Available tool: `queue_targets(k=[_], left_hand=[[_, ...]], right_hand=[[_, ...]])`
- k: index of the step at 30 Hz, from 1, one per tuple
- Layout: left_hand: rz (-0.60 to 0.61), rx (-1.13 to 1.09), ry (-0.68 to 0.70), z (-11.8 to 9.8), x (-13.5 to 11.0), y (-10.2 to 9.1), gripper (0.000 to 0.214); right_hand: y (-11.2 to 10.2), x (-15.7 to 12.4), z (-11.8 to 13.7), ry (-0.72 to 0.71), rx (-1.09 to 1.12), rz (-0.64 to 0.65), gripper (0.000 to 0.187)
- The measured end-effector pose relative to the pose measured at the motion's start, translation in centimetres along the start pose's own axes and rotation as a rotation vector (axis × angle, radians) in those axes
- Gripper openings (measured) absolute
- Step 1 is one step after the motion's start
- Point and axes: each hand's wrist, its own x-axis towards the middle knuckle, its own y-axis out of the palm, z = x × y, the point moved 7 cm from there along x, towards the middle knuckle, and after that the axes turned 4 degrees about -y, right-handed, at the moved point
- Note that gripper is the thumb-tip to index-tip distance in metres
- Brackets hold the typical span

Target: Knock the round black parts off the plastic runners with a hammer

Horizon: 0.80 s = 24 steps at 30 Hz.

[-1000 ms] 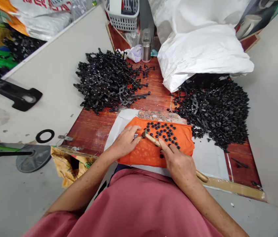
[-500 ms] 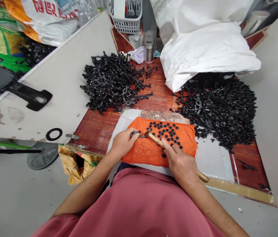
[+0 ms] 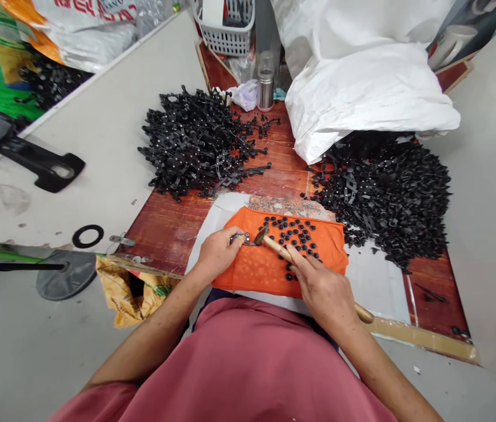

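My right hand grips the wooden handle of a small hammer, index finger laid along it; the metal head hovers just above the left part of an orange mat. My left hand pinches a small dark metal strip piece flat on the mat, right under the hammer head. Several small black round caps lie in rows on the mat's far half.
A pile of black strip parts lies far left on the red-brown board; a bigger heap of black parts sits right. White sacks, a steel flask and a basket stand behind. A black ring lies left.
The hammer head has lifted slightly and shifted right of the pinched piece. My left hand keeps the piece in nearly the same spot. The camera has swayed a little.
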Motion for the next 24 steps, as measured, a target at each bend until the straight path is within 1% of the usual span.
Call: queue_targets(k=[3, 5, 6, 9, 11, 14, 17, 20, 24], left_hand=[[-0.024, -0.058, 0.069, -0.6, 0.2, -0.7, 0.024], [0.004, -0.087, 0.115, -1.3, 0.5, -0.8, 0.026], [0.035, -0.095, 0.139, -1.7, 0.7, -0.6, 0.029], [0.115, -0.058, 0.2, -2.7, 1.3, 0.2, 0.031], [0.117, 0.003, 0.231, -3.1, 1.8, 0.7, 0.029], [0.108, 0.083, 0.261, -3.5, 2.2, 1.3, 0.026], [0.13, 0.124, 0.264, -3.5, 2.4, 1.7, 0.027], [0.143, 0.143, 0.271, -3.7, 2.4, 1.8, 0.027], [0.126, 0.173, 0.237, -3.7, 2.7, 1.7, 0.029]], right_hand=[[-1.6, -1.1, -1.7, 0.048, 0.222, -0.182, 0.049], [-2.1, -2.3, -3.3, 0.116, 0.281, -0.27, 0.048], [-2.1, -3.0, -4.1, 0.153, 0.275, -0.289, 0.048], [-1.1, -5.0, -6.1, 0.261, 0.197, -0.257, 0.045], [-0.2, -6.3, -6.9, 0.315, 0.167, -0.23, 0.044], [0.4, -7.6, -7.2, 0.341, 0.18, -0.227, 0.043], [0.3, -7.9, -6.8, 0.327, 0.203, -0.246, 0.043], [0.1, -7.4, -6.4, 0.31, 0.211, -0.246, 0.043], [0.3, -6.8, -6.1, 0.284, 0.215, -0.227, 0.043]])
